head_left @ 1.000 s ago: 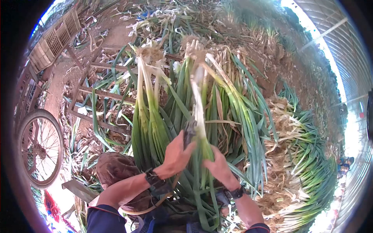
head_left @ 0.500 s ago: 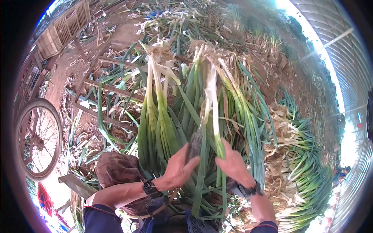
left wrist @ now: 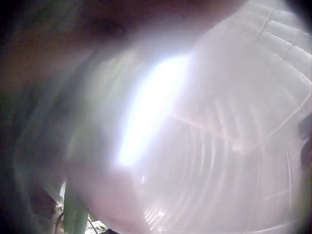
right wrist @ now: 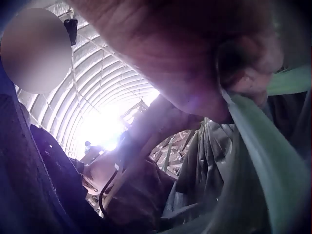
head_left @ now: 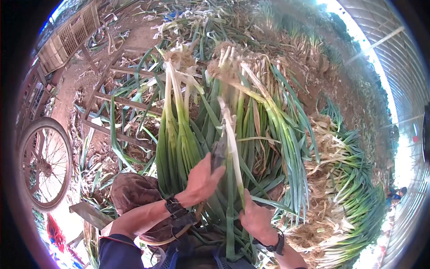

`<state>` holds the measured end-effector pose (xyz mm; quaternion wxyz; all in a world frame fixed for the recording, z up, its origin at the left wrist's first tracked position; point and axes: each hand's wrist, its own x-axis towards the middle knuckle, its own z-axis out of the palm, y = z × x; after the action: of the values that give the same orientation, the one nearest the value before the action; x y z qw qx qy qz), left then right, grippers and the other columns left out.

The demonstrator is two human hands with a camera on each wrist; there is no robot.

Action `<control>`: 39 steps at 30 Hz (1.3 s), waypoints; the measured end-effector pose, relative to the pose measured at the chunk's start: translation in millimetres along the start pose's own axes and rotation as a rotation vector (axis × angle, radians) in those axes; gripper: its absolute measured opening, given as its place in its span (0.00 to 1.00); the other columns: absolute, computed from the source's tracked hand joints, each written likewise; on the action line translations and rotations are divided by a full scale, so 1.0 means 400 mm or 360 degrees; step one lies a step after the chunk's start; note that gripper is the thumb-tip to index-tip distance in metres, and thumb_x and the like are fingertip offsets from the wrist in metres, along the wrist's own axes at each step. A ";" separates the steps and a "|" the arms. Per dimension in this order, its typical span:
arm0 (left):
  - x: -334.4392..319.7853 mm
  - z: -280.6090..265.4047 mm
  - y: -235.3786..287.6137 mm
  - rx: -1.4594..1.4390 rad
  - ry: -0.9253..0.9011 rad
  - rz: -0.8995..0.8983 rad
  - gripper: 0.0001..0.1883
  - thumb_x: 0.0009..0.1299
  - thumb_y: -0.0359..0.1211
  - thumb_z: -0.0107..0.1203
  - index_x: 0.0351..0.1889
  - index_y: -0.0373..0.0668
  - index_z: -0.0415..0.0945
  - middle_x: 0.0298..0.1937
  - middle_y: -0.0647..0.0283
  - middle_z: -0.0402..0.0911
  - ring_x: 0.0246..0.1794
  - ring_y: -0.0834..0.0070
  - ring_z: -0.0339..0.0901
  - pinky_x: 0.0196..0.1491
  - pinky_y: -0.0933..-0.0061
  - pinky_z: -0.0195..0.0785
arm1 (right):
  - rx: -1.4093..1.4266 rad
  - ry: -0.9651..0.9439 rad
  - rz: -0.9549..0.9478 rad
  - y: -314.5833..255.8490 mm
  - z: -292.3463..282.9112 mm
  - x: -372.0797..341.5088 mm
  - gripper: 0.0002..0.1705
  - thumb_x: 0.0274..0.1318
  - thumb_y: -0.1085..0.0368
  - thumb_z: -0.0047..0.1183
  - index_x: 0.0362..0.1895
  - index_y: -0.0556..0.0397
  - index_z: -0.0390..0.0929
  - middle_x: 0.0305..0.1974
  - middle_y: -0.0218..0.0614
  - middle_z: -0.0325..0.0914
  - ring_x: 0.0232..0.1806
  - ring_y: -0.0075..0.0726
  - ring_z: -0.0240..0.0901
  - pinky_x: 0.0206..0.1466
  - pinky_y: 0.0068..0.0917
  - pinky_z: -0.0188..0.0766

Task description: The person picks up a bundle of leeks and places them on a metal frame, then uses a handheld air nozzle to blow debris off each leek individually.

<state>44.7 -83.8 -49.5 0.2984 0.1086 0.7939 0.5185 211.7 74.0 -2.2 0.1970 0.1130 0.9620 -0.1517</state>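
My left hand point(head_left: 200, 181) holds a dark grey object point(head_left: 218, 152), its far end beside the pale stem of a long green onion point(head_left: 232, 141). Lower down and to the right, my right hand point(head_left: 259, 220) pinches that onion by its green part, and the root end points away from me. In the right wrist view the fingers of the right hand point(right wrist: 248, 73) are curled round a green leaf point(right wrist: 268, 151). The left wrist view is blurred, with skin at its top and bottom. Several onions point(head_left: 177, 130) lie just left of the hands, roots away from me.
More onions point(head_left: 282, 125) lie to the right, and a long row point(head_left: 354, 193) curves beyond them. A metal frame point(head_left: 130, 103) lies at the left, near a spoked wheel point(head_left: 45, 166) and a crate point(head_left: 69, 38). A brown-covered knee point(head_left: 134, 193) is beside the left forearm.
My right hand has moved down toward my body, along the onion's green part. The onion's pale stem has come down and left, close to the dark object. The left hand has shifted slightly left.
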 end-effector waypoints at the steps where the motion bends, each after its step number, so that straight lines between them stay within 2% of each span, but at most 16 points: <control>1: 0.009 0.002 -0.007 -0.0025 0.0063 0.0052 0.33 0.73 0.46 0.54 0.65 0.26 0.66 0.51 0.34 0.80 0.56 0.37 0.77 0.60 0.50 0.68 | -0.0079 -0.0057 0.0046 -0.001 -0.007 0.008 0.43 0.55 0.66 0.54 0.76 0.62 0.56 0.35 0.50 0.84 0.27 0.60 0.83 0.32 0.54 0.78; 8: 0.047 0.038 -0.068 0.0201 0.0188 0.0212 0.32 0.75 0.46 0.56 0.63 0.25 0.68 0.49 0.36 0.81 0.53 0.44 0.80 0.59 0.56 0.69 | -0.0065 -0.0013 -0.0069 0.022 0.016 0.035 0.42 0.55 0.65 0.54 0.74 0.63 0.58 0.32 0.48 0.83 0.26 0.57 0.82 0.29 0.53 0.78; 10: 0.066 0.010 -0.024 0.0048 0.0053 0.0159 0.33 0.74 0.47 0.54 0.60 0.21 0.68 0.52 0.30 0.80 0.56 0.38 0.78 0.59 0.50 0.68 | -0.0102 -0.0051 -0.0053 0.018 0.009 0.036 0.42 0.55 0.65 0.54 0.74 0.63 0.58 0.31 0.47 0.83 0.25 0.57 0.82 0.28 0.52 0.77; 17: 0.121 -0.002 -0.039 0.0031 0.0047 0.0127 0.35 0.74 0.48 0.53 0.62 0.20 0.67 0.49 0.30 0.81 0.53 0.37 0.79 0.58 0.51 0.69 | -0.0100 0.0042 -0.0113 0.027 -0.026 0.046 0.42 0.53 0.66 0.55 0.73 0.65 0.59 0.30 0.48 0.82 0.25 0.57 0.81 0.29 0.52 0.77; 20: 0.110 -0.020 -0.042 -0.0089 0.0019 0.0108 0.37 0.74 0.49 0.52 0.64 0.20 0.65 0.49 0.30 0.81 0.53 0.37 0.79 0.59 0.51 0.69 | -0.0116 -0.0161 -0.0043 0.044 -0.092 0.075 0.42 0.55 0.65 0.55 0.74 0.63 0.60 0.32 0.44 0.84 0.28 0.49 0.84 0.32 0.48 0.79; 22: 0.086 -0.038 -0.017 -0.0164 -0.0101 0.0077 0.39 0.75 0.50 0.52 0.67 0.19 0.62 0.51 0.30 0.80 0.55 0.38 0.78 0.60 0.51 0.69 | 0.0811 0.0020 -0.0143 0.074 -0.146 0.121 0.40 0.59 0.62 0.56 0.74 0.60 0.63 0.36 0.38 0.84 0.32 0.39 0.83 0.35 0.42 0.79; 26: 0.064 -0.030 -0.034 0.0042 0.0072 0.0330 0.40 0.75 0.50 0.52 0.69 0.21 0.60 0.55 0.30 0.78 0.56 0.38 0.77 0.60 0.50 0.69 | 0.1885 0.0099 0.0151 -0.012 -0.414 0.206 0.37 0.57 0.61 0.58 0.71 0.57 0.70 0.37 0.28 0.78 0.27 0.20 0.74 0.30 0.19 0.74; 28: 0.068 -0.032 -0.044 0.0265 0.0059 0.0495 0.41 0.74 0.50 0.53 0.72 0.23 0.58 0.56 0.32 0.76 0.55 0.37 0.77 0.59 0.49 0.69 | 0.2131 0.0321 -0.0067 -0.107 -0.505 0.230 0.27 0.60 0.65 0.55 0.63 0.60 0.71 0.28 0.24 0.70 0.16 0.13 0.61 0.16 0.13 0.61; 29: 0.065 -0.051 -0.026 0.0304 0.0022 0.0407 0.41 0.75 0.48 0.54 0.73 0.23 0.57 0.55 0.34 0.77 0.52 0.37 0.77 0.58 0.48 0.70 | 0.2125 0.0309 -0.0071 -0.134 -0.543 0.243 0.27 0.60 0.65 0.55 0.63 0.60 0.71 0.28 0.24 0.70 0.16 0.13 0.61 0.16 0.13 0.61; 31: 0.068 -0.092 0.001 0.0309 0.0253 0.0326 0.40 0.75 0.48 0.54 0.73 0.24 0.57 0.54 0.35 0.77 0.52 0.37 0.77 0.57 0.48 0.70 | 0.2393 0.0293 -0.0625 -0.164 -0.589 0.266 0.25 0.61 0.64 0.54 0.61 0.59 0.72 0.24 0.23 0.66 0.13 0.14 0.58 0.14 0.16 0.58; 32: 0.071 -0.114 0.014 0.0325 0.0475 0.0251 0.40 0.75 0.48 0.54 0.73 0.24 0.56 0.53 0.35 0.78 0.51 0.37 0.77 0.57 0.48 0.71 | 0.2397 0.0286 -0.0622 -0.167 -0.579 0.276 0.25 0.61 0.64 0.54 0.61 0.59 0.72 0.24 0.23 0.66 0.13 0.14 0.58 0.14 0.16 0.58; 35: 0.079 -0.190 0.028 0.0131 0.0682 0.0337 0.37 0.74 0.45 0.58 0.73 0.29 0.61 0.54 0.38 0.79 0.52 0.43 0.79 0.57 0.53 0.72 | 0.2007 0.0475 -0.0174 -0.221 -0.502 0.300 0.26 0.59 0.62 0.56 0.62 0.56 0.75 0.29 0.23 0.72 0.20 0.12 0.65 0.20 0.14 0.64; 36: 0.079 -0.206 0.028 -0.0045 0.0803 0.0432 0.36 0.73 0.44 0.59 0.72 0.31 0.63 0.54 0.40 0.80 0.53 0.45 0.80 0.57 0.55 0.72 | 0.1906 0.0352 -0.0257 -0.203 -0.436 0.326 0.29 0.58 0.62 0.58 0.64 0.56 0.75 0.35 0.26 0.77 0.28 0.17 0.72 0.30 0.16 0.72; 37: 0.083 -0.217 0.023 -0.0015 0.0874 0.0343 0.35 0.72 0.42 0.60 0.71 0.32 0.64 0.54 0.41 0.80 0.53 0.48 0.80 0.58 0.56 0.72 | 0.1292 0.0327 -0.0321 -0.137 -0.345 0.369 0.34 0.59 0.60 0.60 0.69 0.55 0.72 0.41 0.30 0.80 0.36 0.24 0.77 0.39 0.23 0.78; 38: 0.088 -0.223 0.021 0.0014 0.0936 0.0260 0.33 0.72 0.40 0.61 0.71 0.33 0.66 0.53 0.43 0.81 0.54 0.51 0.80 0.58 0.58 0.72 | 0.1148 0.0103 -0.0409 -0.156 -0.284 0.393 0.37 0.62 0.56 0.61 0.72 0.56 0.69 0.50 0.38 0.82 0.46 0.36 0.81 0.51 0.34 0.79; 39: 0.076 -0.238 0.042 -0.0075 0.0935 0.0399 0.34 0.71 0.39 0.62 0.71 0.33 0.66 0.53 0.44 0.81 0.53 0.53 0.80 0.57 0.58 0.71 | 0.0943 0.0126 -0.0527 -0.168 -0.175 0.410 0.37 0.63 0.54 0.60 0.73 0.56 0.68 0.52 0.42 0.83 0.50 0.41 0.81 0.54 0.38 0.77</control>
<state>-37.7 -134.0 -18.4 -0.0074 0.0442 0.8144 0.5786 21.8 61.0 7.8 0.0910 0.0133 0.8883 -0.4499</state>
